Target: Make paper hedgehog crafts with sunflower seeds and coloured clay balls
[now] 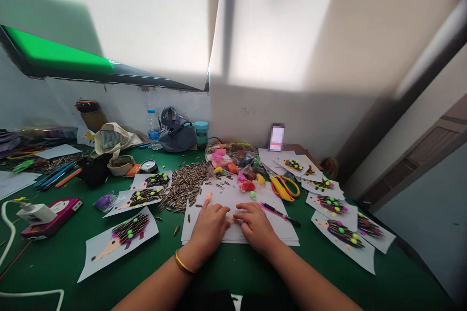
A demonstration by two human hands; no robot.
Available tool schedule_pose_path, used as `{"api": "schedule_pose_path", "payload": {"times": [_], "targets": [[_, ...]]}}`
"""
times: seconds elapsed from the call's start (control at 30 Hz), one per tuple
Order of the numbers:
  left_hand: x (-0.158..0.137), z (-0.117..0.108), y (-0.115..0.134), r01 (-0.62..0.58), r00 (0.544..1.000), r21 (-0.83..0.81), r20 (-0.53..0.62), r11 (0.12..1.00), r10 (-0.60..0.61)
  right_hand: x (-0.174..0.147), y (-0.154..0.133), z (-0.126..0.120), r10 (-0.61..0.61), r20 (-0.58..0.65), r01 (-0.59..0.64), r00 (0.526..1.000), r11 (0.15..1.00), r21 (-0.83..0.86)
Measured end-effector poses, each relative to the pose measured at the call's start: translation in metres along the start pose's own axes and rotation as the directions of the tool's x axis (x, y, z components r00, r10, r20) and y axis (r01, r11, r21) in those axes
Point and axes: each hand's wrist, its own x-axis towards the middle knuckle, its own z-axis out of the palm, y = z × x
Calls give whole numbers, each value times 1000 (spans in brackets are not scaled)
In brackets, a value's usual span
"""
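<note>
My left hand [211, 223], with a gold bangle at the wrist, rests low over a stack of white paper [205, 240]. Opposite it, my right hand [254, 223] lies over the same stack. The fingers of both hands curl inward and their tips nearly meet; a small peach-coloured bit [231, 220] shows between them, its kind too small to tell. By my left index finger is a peach-coloured spot, fingertip or material I cannot tell. A black pen [280, 215] lies right of my right hand, near a small green ball [253, 195].
Sunflower seeds [186, 182] are heaped at the left. Hedgehog pictures [122, 240] with seed spines lie on both sides. Yellow-handled scissors [282, 187] and bags of coloured clay [233, 160] sit behind the paper. A phone [277, 137] stands against the wall; a magenta power strip [54, 216] lies left.
</note>
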Motion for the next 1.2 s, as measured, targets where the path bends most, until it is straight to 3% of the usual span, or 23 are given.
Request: {"api": "schedule_pose_path", "payload": {"times": [0.67,0.87,1.2], "targets": [[6,7,7,55,998,90,-30,994,-53,2,7,3,34,-26,-32,999,998,58],[8,7,5,90,996,45,-27,995,-89,2,6,2,33,-35,-31,999,998,50],[4,-1,1,106,994,-117,42,987,-101,-2,-1,0,-17,50,20,999,998,-51]]}}
